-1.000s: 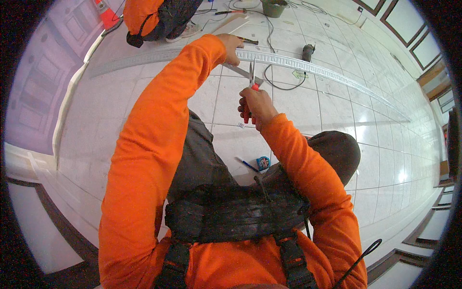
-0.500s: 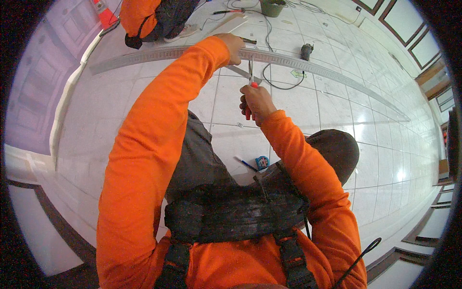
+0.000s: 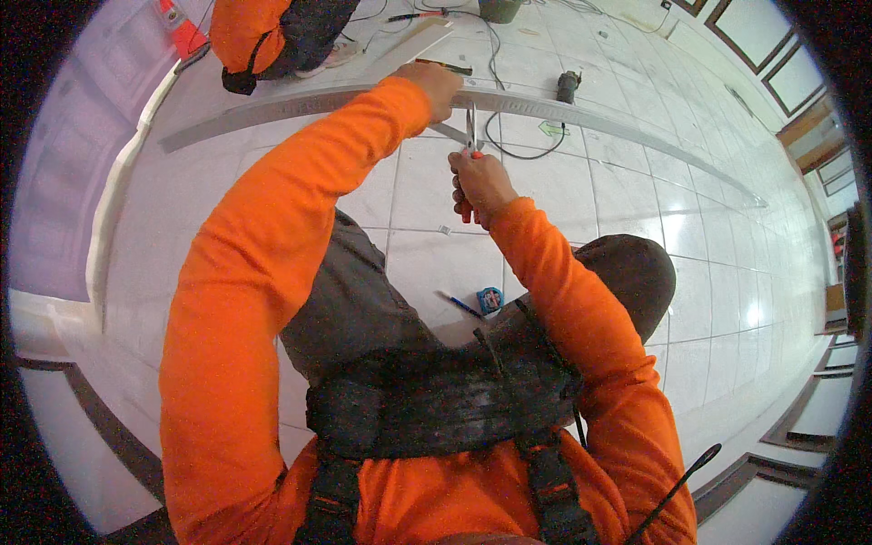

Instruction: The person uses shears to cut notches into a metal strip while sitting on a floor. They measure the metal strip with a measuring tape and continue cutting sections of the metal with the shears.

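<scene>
A long silver metal profile (image 3: pixel 618 129) stretches across the tiled floor in front of me, bowed by the lens. My left hand (image 3: pixel 440 89) is closed around it near its middle. Just right of that grip, the blades of red-handled tin snips (image 3: pixel 470 136) meet the profile's near edge. My right hand (image 3: pixel 485 186) wraps the snips' handles, below the blades. A short grey strip slants beside the blades; whether it joins the profile I cannot tell. A dark and yellow tool (image 3: pixel 447 66) shows just beyond my left hand, its rest hidden.
Near my knees lie a blue tape measure (image 3: pixel 490 300) and a blue pen (image 3: pixel 461 305). Beyond the profile are a black corded power tool (image 3: pixel 568 86), a white strip (image 3: pixel 413 47) and a green bucket (image 3: pixel 498 9). Another person in orange (image 3: pixel 259 41) crouches far left, near a traffic cone (image 3: pixel 184 34).
The whole view has shifted slightly. The profile's patterned face shows less distinctly. Both hands keep their grips, and the snips' blades stay at the profile's near edge.
</scene>
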`<state>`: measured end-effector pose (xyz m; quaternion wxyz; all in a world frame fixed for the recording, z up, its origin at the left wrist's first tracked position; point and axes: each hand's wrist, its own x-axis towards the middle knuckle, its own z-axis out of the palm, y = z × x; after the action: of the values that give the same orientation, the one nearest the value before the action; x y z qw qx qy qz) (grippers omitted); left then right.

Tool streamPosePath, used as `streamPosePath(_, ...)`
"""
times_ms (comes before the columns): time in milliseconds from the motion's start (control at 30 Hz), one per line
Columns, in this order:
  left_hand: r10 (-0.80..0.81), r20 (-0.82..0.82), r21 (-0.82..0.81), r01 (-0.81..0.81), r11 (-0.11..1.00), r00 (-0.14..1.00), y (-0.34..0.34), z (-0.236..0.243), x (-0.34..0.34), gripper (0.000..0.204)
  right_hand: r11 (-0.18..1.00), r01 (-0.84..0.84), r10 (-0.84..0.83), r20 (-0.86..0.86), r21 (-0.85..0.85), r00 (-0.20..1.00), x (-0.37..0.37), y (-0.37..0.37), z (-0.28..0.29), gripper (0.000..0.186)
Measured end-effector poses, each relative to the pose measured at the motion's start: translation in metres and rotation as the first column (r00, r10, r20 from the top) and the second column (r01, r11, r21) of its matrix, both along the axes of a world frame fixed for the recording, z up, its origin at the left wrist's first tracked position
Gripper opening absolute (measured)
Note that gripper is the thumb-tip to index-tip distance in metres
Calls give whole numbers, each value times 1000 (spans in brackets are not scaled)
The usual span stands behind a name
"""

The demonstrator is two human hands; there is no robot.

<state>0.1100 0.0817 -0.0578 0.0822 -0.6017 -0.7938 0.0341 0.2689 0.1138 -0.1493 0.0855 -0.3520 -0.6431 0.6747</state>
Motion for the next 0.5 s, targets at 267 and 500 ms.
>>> streamPosePath(267,50,42,-67,-47,997,998,9,4,3,31,938,-204,230,-64,279,971,-1,29,-34,26)
streamPosePath(500,-73,29,9,73,997,997,-8,-6,-10,23,985,65,-54,70,-160,996,-1,-5,11,25)
